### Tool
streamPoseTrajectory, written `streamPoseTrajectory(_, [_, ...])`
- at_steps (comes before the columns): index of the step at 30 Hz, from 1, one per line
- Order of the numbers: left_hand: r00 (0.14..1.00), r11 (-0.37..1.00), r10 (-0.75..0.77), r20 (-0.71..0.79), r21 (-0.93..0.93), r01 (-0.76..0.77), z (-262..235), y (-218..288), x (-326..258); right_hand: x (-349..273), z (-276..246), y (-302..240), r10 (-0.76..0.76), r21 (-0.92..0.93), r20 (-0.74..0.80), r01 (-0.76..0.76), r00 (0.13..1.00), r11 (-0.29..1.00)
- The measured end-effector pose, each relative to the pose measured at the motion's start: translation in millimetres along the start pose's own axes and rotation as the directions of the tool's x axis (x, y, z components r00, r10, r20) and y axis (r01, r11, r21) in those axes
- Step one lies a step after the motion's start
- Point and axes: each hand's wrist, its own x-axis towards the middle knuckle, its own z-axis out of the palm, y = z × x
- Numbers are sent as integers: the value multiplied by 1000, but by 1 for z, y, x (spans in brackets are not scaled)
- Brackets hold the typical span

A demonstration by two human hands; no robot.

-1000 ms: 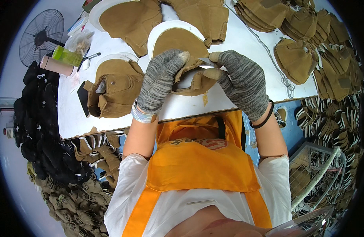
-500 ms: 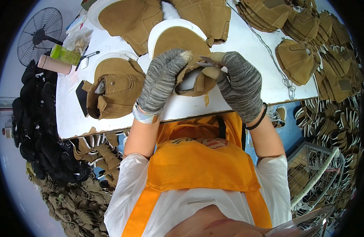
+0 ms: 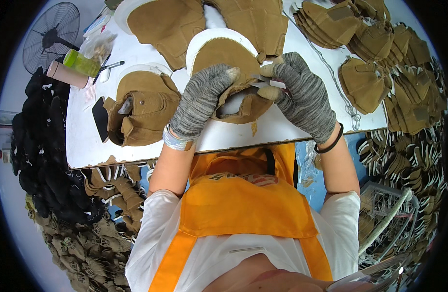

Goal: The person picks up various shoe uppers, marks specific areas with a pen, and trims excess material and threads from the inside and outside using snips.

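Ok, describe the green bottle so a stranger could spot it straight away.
Start at the white table and go to its far left corner, near the black fan. The green bottle lies there beside a tan tube, the only bright green thing among brown suede pieces.

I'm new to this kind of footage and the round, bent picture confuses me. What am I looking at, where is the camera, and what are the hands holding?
The camera sits on a person's head and looks down, so you see their orange apron and both forearms coming up from below. The wide lens bends straight edges, which is why the white table looks curved. There is no machine: just two hands in grey knit gloves with open fingertips. The left hand and right hand together hold a tan suede piece just above the table's near edge; the right fingers also pinch something small and pale that I cannot identify. On the table lie more tan pieces, a finished-looking one at the left, and stacks at the right. A fan stands far left.
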Motion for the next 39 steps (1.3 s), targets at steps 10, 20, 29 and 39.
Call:
streamPoseTrajectory(10, [996, 939, 60, 72, 335, -80, -16, -11, 5, 12, -2, -11, -88, -229, 136, 117, 987, 966])
streamPoseTrajectory(20, [1000, 999, 3, 17, 34, -4, -4, 0, 1, 11, 5, 10, -185, 242, -23, 185, 982, 952])
streamPoseTrajectory(29, [999, 999, 51, -2, -7, -51, -3, 1, -6, -53, 5, 76, 561, 118, -336, -557, 757, 822])
streamPoseTrajectory(39, [998, 994, -26, -64, -105, 19, -16, -15, -6, -105, 0, 83, 582, -314, -264, -639, 769, 702])
